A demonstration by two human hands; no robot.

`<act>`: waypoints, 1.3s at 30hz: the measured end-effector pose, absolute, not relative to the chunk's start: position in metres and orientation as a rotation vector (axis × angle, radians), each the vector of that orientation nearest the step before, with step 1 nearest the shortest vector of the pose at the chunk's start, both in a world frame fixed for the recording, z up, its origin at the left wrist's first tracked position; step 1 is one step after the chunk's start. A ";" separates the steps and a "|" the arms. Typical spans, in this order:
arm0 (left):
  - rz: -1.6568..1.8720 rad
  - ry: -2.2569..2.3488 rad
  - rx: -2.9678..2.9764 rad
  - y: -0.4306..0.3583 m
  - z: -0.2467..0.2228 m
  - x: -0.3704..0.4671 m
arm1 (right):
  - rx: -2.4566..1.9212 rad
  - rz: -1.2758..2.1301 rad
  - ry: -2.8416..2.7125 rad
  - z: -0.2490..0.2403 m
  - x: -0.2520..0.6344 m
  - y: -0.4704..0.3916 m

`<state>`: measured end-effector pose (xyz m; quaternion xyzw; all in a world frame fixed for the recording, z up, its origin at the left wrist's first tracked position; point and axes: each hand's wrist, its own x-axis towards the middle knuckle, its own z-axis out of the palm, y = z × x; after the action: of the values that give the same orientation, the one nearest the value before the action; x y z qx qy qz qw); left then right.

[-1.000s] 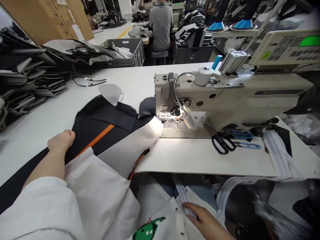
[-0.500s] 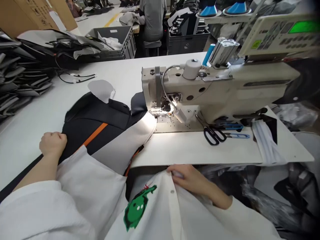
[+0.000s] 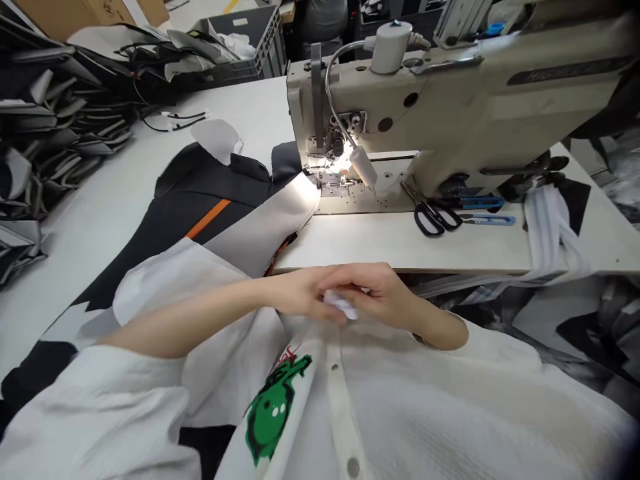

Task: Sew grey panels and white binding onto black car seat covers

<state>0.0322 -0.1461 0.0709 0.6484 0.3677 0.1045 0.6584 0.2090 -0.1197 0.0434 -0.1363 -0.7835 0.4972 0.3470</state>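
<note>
My left hand (image 3: 303, 291) and my right hand (image 3: 383, 293) meet in front of my shirt, below the table's front edge. The fingers of my right hand are curled round a small white wad (image 3: 341, 304), which may be cloth or paper. My left fingers are pressed against it and partly hidden behind the right ones. To the left, a black fabric piece (image 3: 200, 175) with an orange strip (image 3: 209, 218) and a light grey panel (image 3: 255, 230) lies on the table, its tip by the needle area of the sewing machine (image 3: 450, 100).
Black-handled scissors (image 3: 436, 217) and blue snips (image 3: 487, 219) lie right of the needle area. White webbing (image 3: 547, 227) hangs over the table edge. Piled fabric pieces (image 3: 65, 113) and a grey crate (image 3: 260, 47) stand at the back left.
My left hand has left the black fabric and come right to meet my right hand, which has risen slightly in the view. The white wad now shows. The view has tilted down.
</note>
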 end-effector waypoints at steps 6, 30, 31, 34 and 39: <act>-0.027 0.757 1.155 -0.148 0.035 0.040 | -0.593 1.408 -2.098 0.014 0.253 -0.116; -0.378 1.452 2.880 -0.010 -0.006 0.004 | -0.859 0.883 -2.976 -0.018 0.320 -0.140; -0.396 1.472 2.848 -0.014 -0.010 0.006 | -0.809 0.761 -3.012 -0.018 0.310 -0.138; -0.379 1.563 2.797 -0.025 -0.007 0.008 | -0.618 0.404 -2.892 -0.018 0.267 -0.104; -0.420 1.658 2.852 -0.056 0.015 -0.003 | -0.745 0.039 -2.805 -0.034 0.204 -0.013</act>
<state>-0.0033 -0.0563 0.0154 0.8540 0.4964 -0.1257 -0.0919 0.2042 -0.0127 -0.0338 -0.2549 -0.9595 0.0134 0.1190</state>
